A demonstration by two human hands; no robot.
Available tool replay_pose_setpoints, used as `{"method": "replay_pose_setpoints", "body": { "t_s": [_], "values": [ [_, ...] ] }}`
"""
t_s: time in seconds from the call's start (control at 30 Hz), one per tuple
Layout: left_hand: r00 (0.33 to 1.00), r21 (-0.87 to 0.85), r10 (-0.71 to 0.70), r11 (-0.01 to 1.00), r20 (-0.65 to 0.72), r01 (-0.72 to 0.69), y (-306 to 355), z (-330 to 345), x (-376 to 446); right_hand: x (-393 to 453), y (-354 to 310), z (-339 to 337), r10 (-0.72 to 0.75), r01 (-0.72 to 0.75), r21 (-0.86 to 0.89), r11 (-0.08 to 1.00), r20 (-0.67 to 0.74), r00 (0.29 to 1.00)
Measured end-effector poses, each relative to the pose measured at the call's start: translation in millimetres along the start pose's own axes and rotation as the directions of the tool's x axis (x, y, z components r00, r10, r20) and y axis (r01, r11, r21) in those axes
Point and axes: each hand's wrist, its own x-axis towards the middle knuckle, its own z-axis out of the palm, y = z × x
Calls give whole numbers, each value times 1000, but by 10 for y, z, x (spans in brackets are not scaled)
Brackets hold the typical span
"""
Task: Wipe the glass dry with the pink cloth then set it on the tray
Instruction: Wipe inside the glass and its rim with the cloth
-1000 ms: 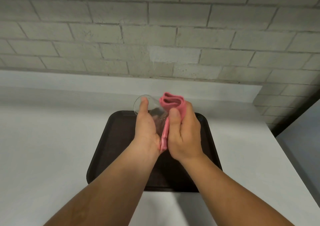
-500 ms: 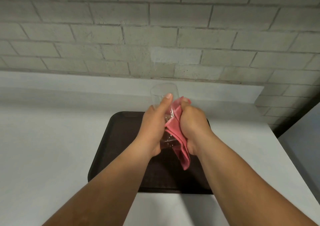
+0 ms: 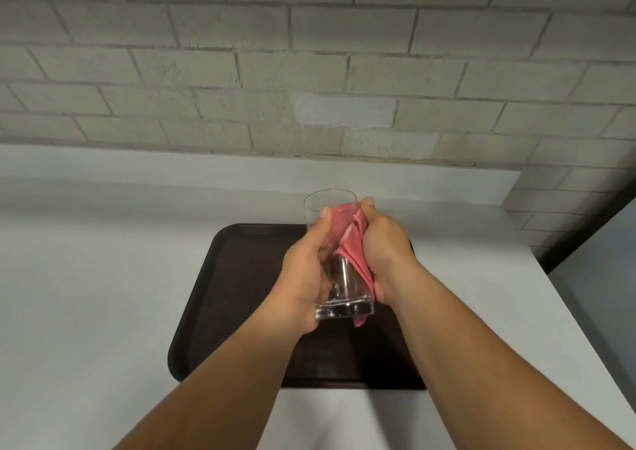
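A clear drinking glass (image 3: 344, 287) is held nearly upright above the dark brown tray (image 3: 234, 277), its thick base toward me and its open rim away. My left hand (image 3: 304, 274) grips the glass around its left side. My right hand (image 3: 385, 250) is closed on the pink cloth (image 3: 351, 243) and presses it against the glass's right side. A corner of the cloth hangs below the base. The tray lies flat on the white counter with nothing on its visible part.
The white counter (image 3: 103, 294) runs left and right of the tray and ends at a raised ledge under a grey brick wall (image 3: 309, 71). The counter's right edge (image 3: 564, 312) drops off to a darker floor area.
The glass has turned from tilted left to nearly upright and come lower and closer to me. My right hand with the cloth has slid from the upper part down along the glass's right side.
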Motion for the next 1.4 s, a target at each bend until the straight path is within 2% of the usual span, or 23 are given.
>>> {"method": "replay_pose_setpoints", "body": {
  "t_s": [0.1,0.2,0.27,0.37,0.47,0.53,0.63,0.73,0.8,0.87,0.97,1.07,1.13,1.2,1.3,1.4],
  "values": [
    [996,96,47,995,-79,-39,1,-44,66,-30,79,16,-56,51,-124,991,-35,998],
    [984,308,118,949,-134,-72,57,-123,132,-78,160,64,-237,212,-306,928,-45,970],
    [978,379,141,922,-157,-72,86,-135,186,-101,218,98,-365,321,-411,854,-32,931],
    [976,304,75,953,-203,-10,79,-98,216,-149,275,161,-483,430,-497,754,26,875],
    [992,257,50,966,-116,-18,35,-60,197,-159,256,212,-521,454,-531,715,28,853],
    [993,243,91,967,-71,-72,56,-57,140,-134,226,215,-501,435,-496,752,1,866],
    [989,223,137,967,-56,-122,65,-105,154,-58,149,199,-346,301,-392,869,-50,937],
    [988,172,124,979,-93,-107,64,-127,173,-26,95,152,-161,148,-167,975,-67,985],
    [988,134,94,988,-123,-77,79,-128,184,-58,112,118,-115,108,-144,984,-42,992],
    [980,74,73,995,-184,-60,123,-112,182,-125,188,119,-146,139,-259,956,-6,989],
    [948,46,84,996,-306,-73,173,-94,221,-264,301,164,-333,303,-486,819,26,942],
    [941,187,160,977,-298,-107,163,-83,251,-337,322,242,-453,424,-591,686,109,885],
    [963,170,141,980,-230,-103,153,-77,215,-313,251,263,-487,444,-616,651,111,866],
    [982,128,96,989,-162,-76,133,-84,185,-234,150,245,-481,423,-584,693,62,874],
    [991,119,72,991,-115,-58,71,-102,179,-107,23,172,-377,333,-466,820,0,926],
    [994,166,79,984,-70,-67,79,-67,117,-46,30,132,-233,224,-251,942,-7,972]
  ]
}}
